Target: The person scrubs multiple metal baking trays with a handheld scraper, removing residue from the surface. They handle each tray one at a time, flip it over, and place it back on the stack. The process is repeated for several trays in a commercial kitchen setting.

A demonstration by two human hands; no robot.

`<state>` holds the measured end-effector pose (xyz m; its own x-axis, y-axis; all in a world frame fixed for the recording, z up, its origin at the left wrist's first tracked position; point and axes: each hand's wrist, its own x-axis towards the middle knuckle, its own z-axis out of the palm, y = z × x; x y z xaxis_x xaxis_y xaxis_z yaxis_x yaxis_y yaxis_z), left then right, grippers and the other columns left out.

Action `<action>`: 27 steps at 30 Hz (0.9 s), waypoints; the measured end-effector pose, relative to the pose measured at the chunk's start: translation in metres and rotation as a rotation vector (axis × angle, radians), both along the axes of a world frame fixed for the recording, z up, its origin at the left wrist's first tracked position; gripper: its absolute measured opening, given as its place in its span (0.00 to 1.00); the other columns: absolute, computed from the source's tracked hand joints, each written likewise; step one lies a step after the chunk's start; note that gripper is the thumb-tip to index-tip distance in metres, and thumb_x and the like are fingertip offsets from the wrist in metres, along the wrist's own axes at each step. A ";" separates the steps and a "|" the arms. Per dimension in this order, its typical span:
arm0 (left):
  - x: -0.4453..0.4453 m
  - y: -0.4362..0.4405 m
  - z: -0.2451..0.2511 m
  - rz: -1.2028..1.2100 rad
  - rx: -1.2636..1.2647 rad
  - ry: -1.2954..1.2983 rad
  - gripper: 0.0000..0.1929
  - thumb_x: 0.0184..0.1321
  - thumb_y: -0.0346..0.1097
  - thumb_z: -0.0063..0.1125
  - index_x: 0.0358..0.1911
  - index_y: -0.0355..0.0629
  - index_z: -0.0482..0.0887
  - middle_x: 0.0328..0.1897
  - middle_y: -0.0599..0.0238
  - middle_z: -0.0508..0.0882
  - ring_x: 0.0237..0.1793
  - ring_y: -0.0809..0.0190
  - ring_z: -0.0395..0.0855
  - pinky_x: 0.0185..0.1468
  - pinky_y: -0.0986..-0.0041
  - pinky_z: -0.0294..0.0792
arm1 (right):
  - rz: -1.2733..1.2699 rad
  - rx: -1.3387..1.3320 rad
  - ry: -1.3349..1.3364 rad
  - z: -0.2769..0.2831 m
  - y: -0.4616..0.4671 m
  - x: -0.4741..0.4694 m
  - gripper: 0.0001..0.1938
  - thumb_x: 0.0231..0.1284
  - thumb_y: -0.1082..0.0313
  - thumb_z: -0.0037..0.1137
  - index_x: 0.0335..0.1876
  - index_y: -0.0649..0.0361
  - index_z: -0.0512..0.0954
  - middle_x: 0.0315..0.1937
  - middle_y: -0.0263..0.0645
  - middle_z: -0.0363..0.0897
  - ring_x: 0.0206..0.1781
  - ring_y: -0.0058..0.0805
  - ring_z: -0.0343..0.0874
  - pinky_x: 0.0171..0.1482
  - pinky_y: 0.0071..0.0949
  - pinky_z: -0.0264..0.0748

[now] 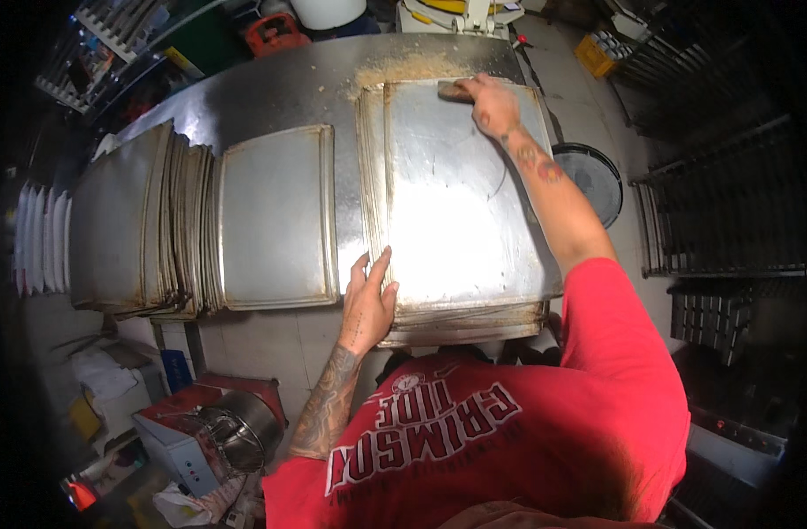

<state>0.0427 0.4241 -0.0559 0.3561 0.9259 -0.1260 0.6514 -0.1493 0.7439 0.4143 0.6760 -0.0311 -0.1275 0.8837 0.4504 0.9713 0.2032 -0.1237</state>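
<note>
A stack of metal baking trays (pixel 443 159) lies in front of me, with brown residue along the rims. My right hand (pixel 496 102) grips a small flat hand tool (pixel 455 91), likely a scraper, against the far edge of the top tray. The grip hides part of the tool. At the stack's near left edge, my left hand (pixel 370 297) rests against the tray rims with its fingers apart. Left of that hand, a single baking tray (pixel 274 218) lies flat. Farther left is a thick pile of similar trays (pixel 119 225).
Crumbs (pixel 413 66) are scattered on the steel table (pixel 264 92) beyond the stack. A round bin (pixel 589 178) stands on the floor at the right, near dark racks (pixel 721 198). A mixer with a steel bowl (pixel 241 423) sits at lower left. A yellow crate (pixel 595 56) is at upper right.
</note>
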 end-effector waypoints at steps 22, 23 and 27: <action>-0.006 0.004 -0.005 -0.058 0.005 0.000 0.32 0.79 0.34 0.56 0.84 0.50 0.64 0.82 0.28 0.60 0.80 0.28 0.67 0.78 0.49 0.69 | -0.005 -0.327 0.026 0.003 -0.410 -0.031 0.29 0.54 0.78 0.58 0.63 0.43 0.86 0.54 0.40 0.87 0.61 0.45 0.85 0.61 0.45 0.82; -0.005 0.004 -0.004 -0.063 -0.007 0.013 0.32 0.79 0.34 0.56 0.84 0.50 0.64 0.82 0.28 0.60 0.80 0.28 0.67 0.78 0.49 0.69 | -0.032 -0.310 0.025 -0.013 -0.413 -0.029 0.29 0.54 0.77 0.58 0.64 0.43 0.85 0.56 0.40 0.86 0.61 0.45 0.85 0.61 0.44 0.82; -0.003 0.003 0.001 -0.044 -0.007 0.031 0.32 0.79 0.33 0.56 0.85 0.49 0.64 0.83 0.27 0.59 0.80 0.28 0.67 0.78 0.48 0.69 | -0.072 -0.158 0.048 -0.027 -0.283 0.013 0.31 0.54 0.78 0.57 0.66 0.42 0.84 0.58 0.38 0.85 0.60 0.45 0.84 0.61 0.44 0.82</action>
<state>0.0400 0.4272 -0.0546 0.3925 0.9084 -0.1439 0.6672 -0.1735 0.7244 0.4271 0.3931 -0.0586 -0.0430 0.9501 0.3091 0.9749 0.1076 -0.1951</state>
